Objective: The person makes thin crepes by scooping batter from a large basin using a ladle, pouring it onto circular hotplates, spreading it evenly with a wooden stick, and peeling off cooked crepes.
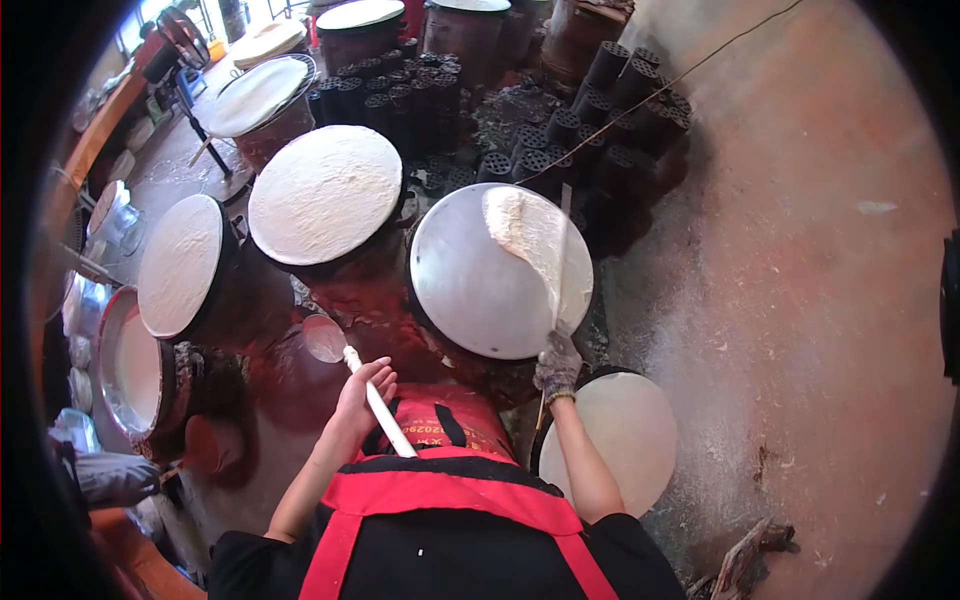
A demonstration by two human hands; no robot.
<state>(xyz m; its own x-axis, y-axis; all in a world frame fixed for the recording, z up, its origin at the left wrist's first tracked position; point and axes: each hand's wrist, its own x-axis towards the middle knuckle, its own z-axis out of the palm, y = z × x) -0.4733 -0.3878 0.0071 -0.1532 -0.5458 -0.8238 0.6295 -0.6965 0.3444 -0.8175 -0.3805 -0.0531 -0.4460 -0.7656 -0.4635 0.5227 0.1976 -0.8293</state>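
Observation:
My left hand point(366, 396) has its fingers curled around the white handle of a ladle point(325, 338). The ladle's round bowl hangs over the floor left of the middle griddle. In a grey work glove, my right hand point(558, 366) grips a long flat spreader point(563, 240), which lies across the right part of the round griddle point(455, 290). Left of the blade, a thick band of pale batter point(525, 230) is heaped on the griddle. The rest of that plate shows bare grey metal.
Batter-covered griddles point(325, 195) stand to the left and behind; another pale round one point(620, 440) is at lower right. A batter tub point(130, 362) sits at far left. Stacked black coal briquettes point(600, 110) fill the back. Wood pieces point(745, 560) lie on the floor.

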